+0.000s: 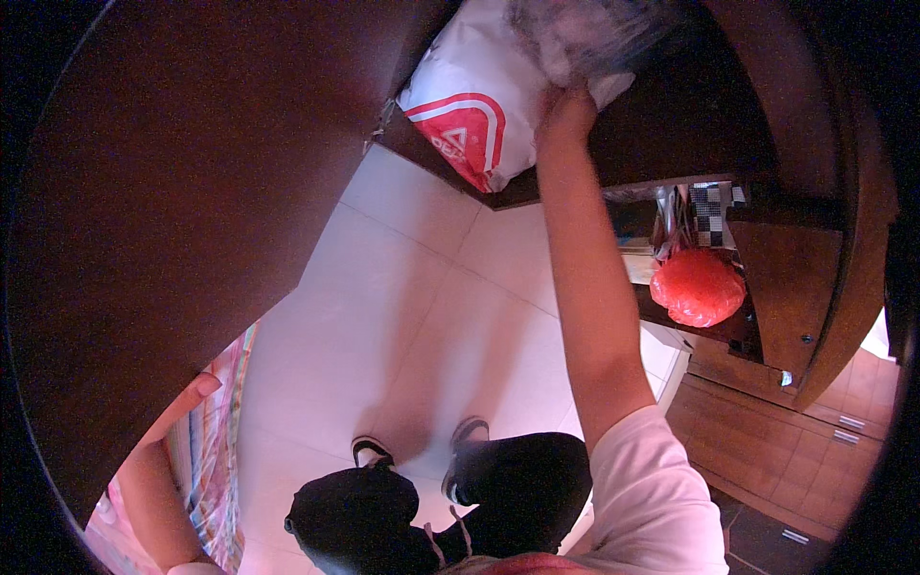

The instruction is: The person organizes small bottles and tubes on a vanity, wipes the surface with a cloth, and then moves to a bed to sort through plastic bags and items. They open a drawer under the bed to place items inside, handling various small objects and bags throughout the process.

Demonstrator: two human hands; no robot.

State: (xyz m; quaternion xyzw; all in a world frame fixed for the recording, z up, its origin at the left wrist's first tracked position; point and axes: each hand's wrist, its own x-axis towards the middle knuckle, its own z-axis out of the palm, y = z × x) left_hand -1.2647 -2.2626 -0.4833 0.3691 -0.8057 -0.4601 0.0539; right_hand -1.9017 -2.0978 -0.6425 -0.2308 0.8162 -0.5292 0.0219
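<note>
My right arm reaches up and forward, and my right hand (568,111) is closed on a white plastic bag (481,79) with red print. Its fingertips are partly hidden in the folds. The bag sits at the front of a dark wooden cabinet shelf (661,136). Blurred clear plastic (596,32) lies just beyond the hand. At the lower left, my left hand (205,386) is at the edge of a large dark wooden panel (180,180), apparently a door. Only part of that hand shows; the panel hides the rest.
A red plastic bag bundle (697,287) rests in a lower compartment at the right, beside a smaller wooden door (787,287). Wooden drawers (783,438) stand below it. Striped fabric or plastic (215,431) is at the lower left. Pale tiles (431,287) cover the floor.
</note>
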